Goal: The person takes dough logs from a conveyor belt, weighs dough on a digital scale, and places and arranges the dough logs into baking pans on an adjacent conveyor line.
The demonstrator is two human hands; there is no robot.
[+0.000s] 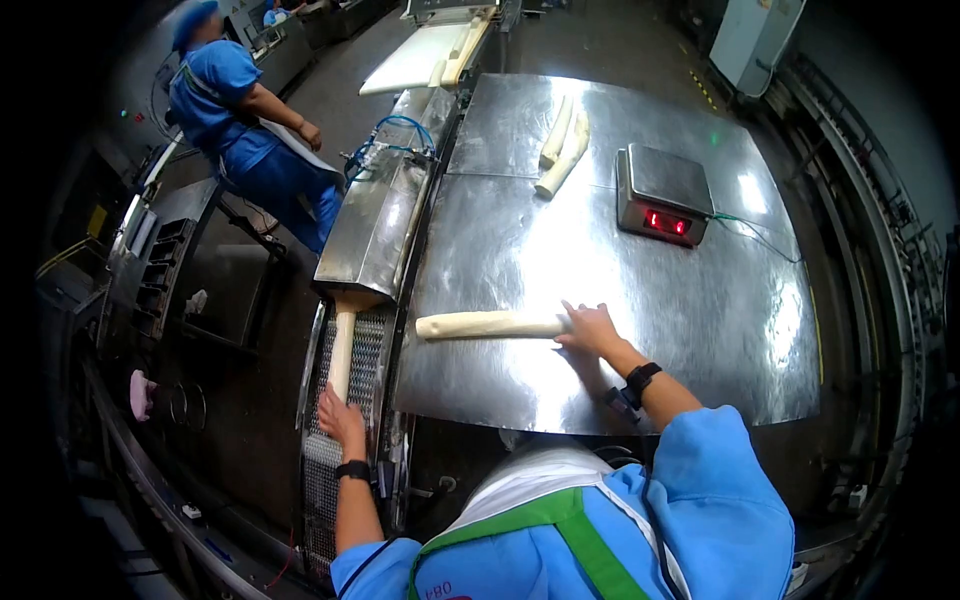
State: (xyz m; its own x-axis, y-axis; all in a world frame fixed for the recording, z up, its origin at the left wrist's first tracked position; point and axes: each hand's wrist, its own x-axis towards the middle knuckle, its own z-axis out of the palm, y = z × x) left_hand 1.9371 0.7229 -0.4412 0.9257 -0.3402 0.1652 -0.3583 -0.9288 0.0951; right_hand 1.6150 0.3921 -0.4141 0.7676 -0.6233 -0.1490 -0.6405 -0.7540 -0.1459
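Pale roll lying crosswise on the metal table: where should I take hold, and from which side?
Probably around the middle of the pale roll, from above: it lies flat and fairly straight on the metal table, topside bare there, while the right grip is at one end.

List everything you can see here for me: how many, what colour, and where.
Table: one, silver, centre
Rolls: three, cream, on the table, one nearer, two farther
Scale: one, silver with red digits, on the table's right
Mesh belt: one, grey, left of the table
Roll on mesh belt: one, cream
Housing: one, silver, over the mesh belt
Far belt: one, white, top centre, with cream pieces, count unclear
Cabinet: one, pale, upper right
Other people: two, blue clothes, upper left
Pink thing: one, pink, lower left, unidentifiable
Sleeves: two, blue, bottom
Wristbands: two, black, one per wrist
Left hand: one, bare, at the mesh-belt roll
Right hand: one, bare, at the nearer roll's end
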